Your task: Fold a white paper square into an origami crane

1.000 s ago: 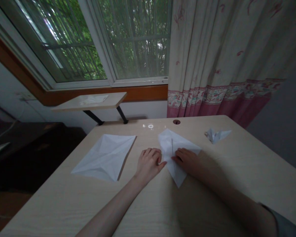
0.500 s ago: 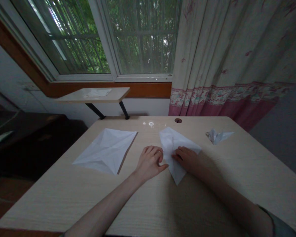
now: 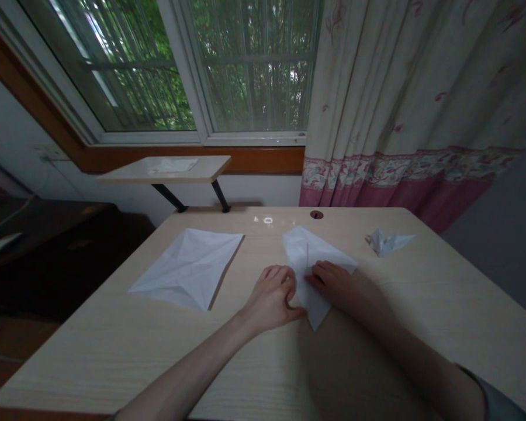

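Note:
A partly folded white sheet of paper [image 3: 298,243] lies in front of me, with a crease down its middle and one corner pointing towards me. My right hand [image 3: 333,283] rests on its right part, fingers bent and pressed together on the paper. My left hand [image 3: 274,298] is at the sheet's left edge. Its fingers are curled, while the thumb stands apart from them with its tip at the lower left edge of the paper. What lies under the fingertips of either hand is hidden.
To the left lies another creased white sheet [image 3: 188,266]. A small folded paper figure [image 3: 388,241] sits at the right on the wooden desk [image 3: 245,374]. At the back left, a raised shelf [image 3: 131,169] carries some white paper [image 3: 175,165]. A cable hole [image 3: 316,214] is near the far edge.
My left hand has shifted a little towards me and to the right along the sheet's left edge. My right hand and the other papers are almost unmoved.

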{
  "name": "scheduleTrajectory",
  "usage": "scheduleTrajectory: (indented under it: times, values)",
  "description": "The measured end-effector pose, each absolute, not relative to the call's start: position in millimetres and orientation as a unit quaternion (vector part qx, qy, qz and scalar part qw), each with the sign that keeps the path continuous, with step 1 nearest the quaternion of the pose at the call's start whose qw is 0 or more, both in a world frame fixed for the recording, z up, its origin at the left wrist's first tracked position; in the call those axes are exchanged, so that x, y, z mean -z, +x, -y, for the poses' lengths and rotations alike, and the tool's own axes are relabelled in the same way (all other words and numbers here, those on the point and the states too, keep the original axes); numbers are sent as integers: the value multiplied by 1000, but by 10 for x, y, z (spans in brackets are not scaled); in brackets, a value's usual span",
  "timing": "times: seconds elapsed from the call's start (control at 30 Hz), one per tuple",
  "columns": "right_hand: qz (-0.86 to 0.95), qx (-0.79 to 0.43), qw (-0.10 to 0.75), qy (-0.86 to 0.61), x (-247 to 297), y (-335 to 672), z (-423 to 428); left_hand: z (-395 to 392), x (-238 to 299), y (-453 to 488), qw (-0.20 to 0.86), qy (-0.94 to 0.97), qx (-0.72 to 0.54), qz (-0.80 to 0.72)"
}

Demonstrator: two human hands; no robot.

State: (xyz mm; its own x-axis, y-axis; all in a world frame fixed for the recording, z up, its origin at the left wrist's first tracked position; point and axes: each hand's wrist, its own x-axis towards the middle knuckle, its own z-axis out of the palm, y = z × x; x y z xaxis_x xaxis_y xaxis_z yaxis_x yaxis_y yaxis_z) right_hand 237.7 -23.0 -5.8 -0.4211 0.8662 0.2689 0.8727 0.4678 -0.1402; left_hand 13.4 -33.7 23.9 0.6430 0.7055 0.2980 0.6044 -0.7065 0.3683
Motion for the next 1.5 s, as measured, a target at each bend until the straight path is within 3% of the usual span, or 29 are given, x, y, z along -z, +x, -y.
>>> scheduleTrajectory:
  times: [0.77, 1.5]
  values:
    - [842, 25, 139, -520, 71, 2384, 224, 442, -195, 243, 123, 900, -183, -376]
    - [842, 24, 150, -518, 28, 2371, 242, 258, -136, 85, 111, 863, -270, -412]
